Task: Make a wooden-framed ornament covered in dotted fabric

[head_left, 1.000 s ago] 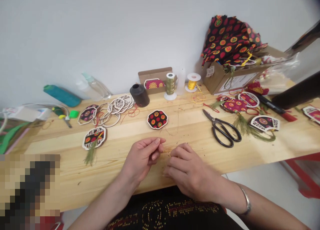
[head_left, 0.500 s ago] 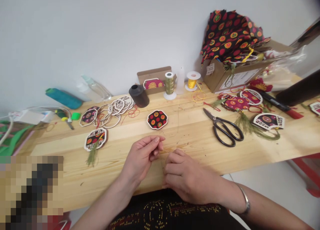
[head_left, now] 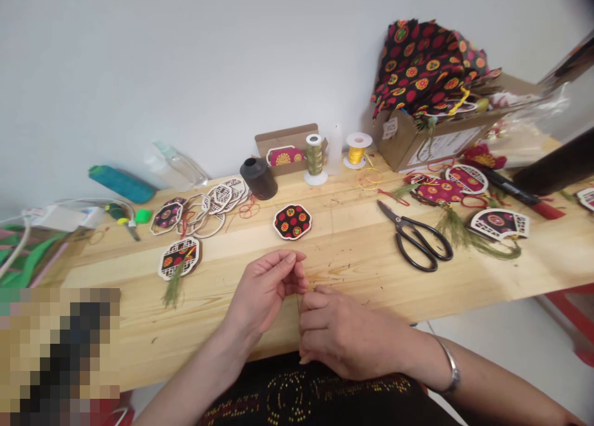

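Observation:
My left hand (head_left: 266,290) is held above the wooden table with its thumb and forefinger pinched together. Close beside it, my right hand (head_left: 341,330) has its fingers curled in, and the fingertips of both hands nearly meet. A very thin line, perhaps thread, shows faintly between them, too fine to make out. Just beyond the hands lies a scalloped wooden-edged piece (head_left: 292,222) covered in black cloth with red and orange flowers. Black-handled scissors (head_left: 420,237) lie to the right, blades partly apart.
Along the wall stand a black thread cone (head_left: 258,178), an olive thread spool (head_left: 314,160) and a yellow thread spool (head_left: 357,151). A tasselled ornament (head_left: 179,259) and several wooden frames (head_left: 227,194) are at left. A cardboard box (head_left: 436,144) with patterned cloth (head_left: 422,67) stands back right.
My right hand has shifted slightly left and turned a little, closer to my left fingertips. My left hand keeps nearly the same pinch. The objects on the table have not been moved.

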`<act>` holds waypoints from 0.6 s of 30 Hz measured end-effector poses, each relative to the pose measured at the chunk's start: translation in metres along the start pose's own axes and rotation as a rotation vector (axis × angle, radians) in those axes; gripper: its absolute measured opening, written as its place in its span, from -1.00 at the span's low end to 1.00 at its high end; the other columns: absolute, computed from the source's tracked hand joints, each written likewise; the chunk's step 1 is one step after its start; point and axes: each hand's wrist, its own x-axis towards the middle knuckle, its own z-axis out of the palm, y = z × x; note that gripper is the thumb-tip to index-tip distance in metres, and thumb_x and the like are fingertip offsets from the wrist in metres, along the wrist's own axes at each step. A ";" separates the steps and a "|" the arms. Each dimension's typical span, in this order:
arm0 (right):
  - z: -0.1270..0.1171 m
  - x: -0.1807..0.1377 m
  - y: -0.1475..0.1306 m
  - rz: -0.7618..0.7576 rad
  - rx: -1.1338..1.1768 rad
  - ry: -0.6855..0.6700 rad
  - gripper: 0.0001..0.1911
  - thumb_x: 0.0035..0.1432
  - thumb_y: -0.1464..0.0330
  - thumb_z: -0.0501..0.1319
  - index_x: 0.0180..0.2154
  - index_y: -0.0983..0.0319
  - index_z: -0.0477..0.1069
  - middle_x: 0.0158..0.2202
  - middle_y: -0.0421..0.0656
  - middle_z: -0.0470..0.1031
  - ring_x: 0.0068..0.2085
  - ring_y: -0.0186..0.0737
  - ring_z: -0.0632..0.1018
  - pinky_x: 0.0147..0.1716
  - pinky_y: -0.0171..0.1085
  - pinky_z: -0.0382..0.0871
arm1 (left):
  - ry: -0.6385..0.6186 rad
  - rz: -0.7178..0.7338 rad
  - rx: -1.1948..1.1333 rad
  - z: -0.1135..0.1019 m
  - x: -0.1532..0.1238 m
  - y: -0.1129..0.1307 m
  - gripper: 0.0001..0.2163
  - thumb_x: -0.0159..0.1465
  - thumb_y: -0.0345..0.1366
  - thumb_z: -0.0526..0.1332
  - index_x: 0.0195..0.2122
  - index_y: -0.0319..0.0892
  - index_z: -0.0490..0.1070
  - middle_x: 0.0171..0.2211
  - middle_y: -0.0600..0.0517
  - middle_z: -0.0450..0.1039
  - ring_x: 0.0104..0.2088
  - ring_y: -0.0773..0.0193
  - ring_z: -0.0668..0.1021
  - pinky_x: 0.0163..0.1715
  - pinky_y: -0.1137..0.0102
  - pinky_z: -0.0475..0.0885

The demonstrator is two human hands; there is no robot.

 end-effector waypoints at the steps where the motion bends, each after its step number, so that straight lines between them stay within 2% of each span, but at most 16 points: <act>1: 0.000 0.001 0.000 -0.005 -0.002 -0.004 -0.75 0.34 0.38 0.12 -0.35 0.26 0.52 -0.37 -0.19 0.49 -0.22 -0.25 0.33 -0.18 -0.27 0.25 | 0.001 0.003 -0.003 0.000 0.000 0.000 -0.75 -0.03 -0.23 0.48 -0.40 -0.28 0.58 -0.58 0.07 0.47 -0.60 0.39 0.50 -0.55 0.51 0.42; 9: 0.003 0.002 0.002 -0.040 0.032 -0.013 -0.78 0.30 0.40 0.15 -0.37 0.25 0.52 -0.38 -0.20 0.50 -0.22 -0.25 0.36 -0.20 -0.29 0.27 | -0.021 0.022 -0.020 -0.001 0.002 -0.001 -0.77 -0.01 -0.27 0.48 -0.39 -0.31 0.59 -0.58 0.09 0.43 -0.66 0.53 0.37 -0.64 0.59 0.25; 18: 0.007 0.002 0.003 -0.070 0.102 -0.065 -0.89 0.20 0.45 0.24 -0.36 0.26 0.54 -0.42 -0.22 0.51 -0.26 -0.25 0.37 -0.24 -0.30 0.25 | -0.003 0.008 -0.039 0.003 0.000 -0.002 -0.76 -0.05 -0.28 0.50 -0.40 -0.32 0.60 -0.58 0.07 0.42 -0.65 0.53 0.35 -0.64 0.59 0.22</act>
